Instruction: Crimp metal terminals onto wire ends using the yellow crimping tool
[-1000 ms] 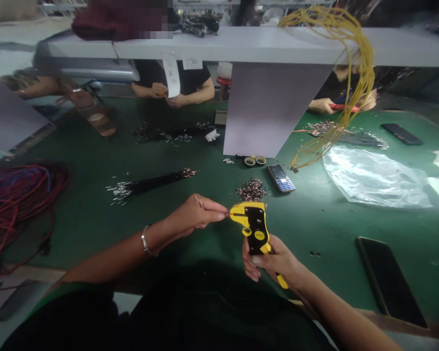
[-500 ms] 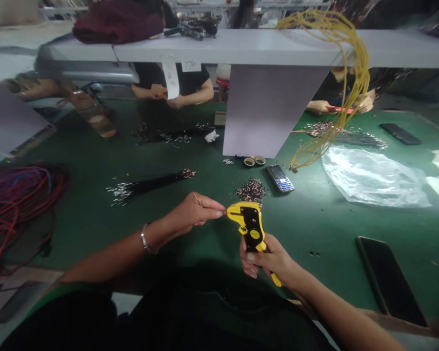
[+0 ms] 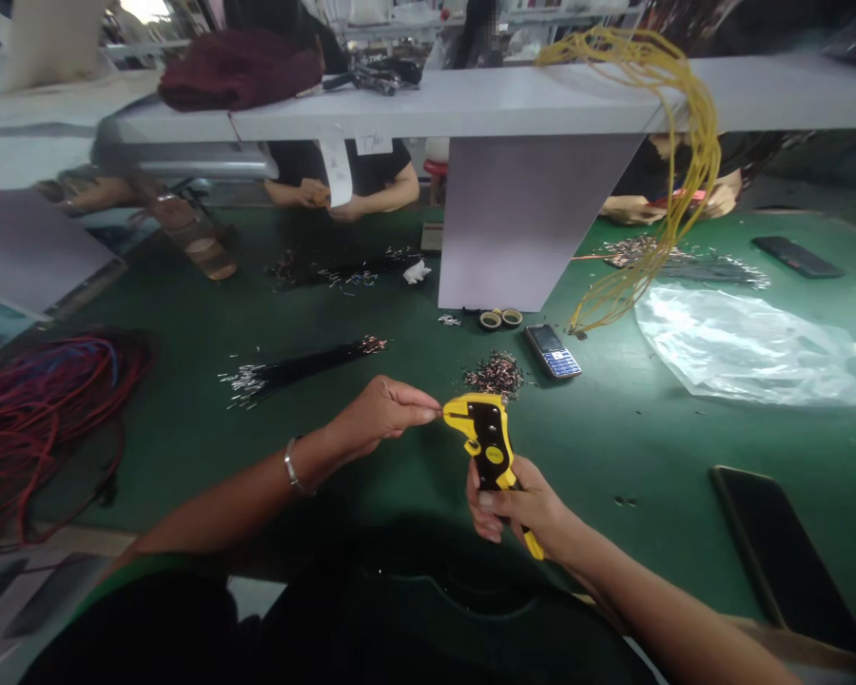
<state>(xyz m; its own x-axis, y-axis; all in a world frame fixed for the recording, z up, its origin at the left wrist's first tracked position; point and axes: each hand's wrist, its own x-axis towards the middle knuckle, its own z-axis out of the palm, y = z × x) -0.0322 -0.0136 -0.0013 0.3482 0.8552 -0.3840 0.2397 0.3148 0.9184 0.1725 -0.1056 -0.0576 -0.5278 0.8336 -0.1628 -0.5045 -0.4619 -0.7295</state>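
Observation:
My right hand (image 3: pixel 517 499) is wrapped around the handles of a yellow and black wire stripper (image 3: pixel 486 433), whose jaws point left. My left hand (image 3: pixel 392 414), with a silver bracelet at the wrist, pinches a thin wire at the mouth of those jaws. Only a tiny bit of that wire shows; fingers hide the rest. Just beyond the tool lies a pile of short dark and coppery scraps (image 3: pixel 495 373). A bundle of black wires (image 3: pixel 303 364), silvery at the left end and coppery at the right, rests on the green table (image 3: pixel 399 476) beyond my left hand.
Red and blue cables (image 3: pixel 49 419) lie coiled at left. A keypad phone (image 3: pixel 553 352), tape rolls (image 3: pixel 500 320), a clear plastic bag (image 3: pixel 742 342) and a large phone (image 3: pixel 785 552) are to the right. Yellow wires (image 3: pixel 699 162) hang from the shelf (image 3: pixel 499 105). Co-workers sit opposite.
The view has shifted slightly, so the table and shelf appear a little lower and some things farther right. Both hands keep their hold, with the wire still at the stripper's jaws.

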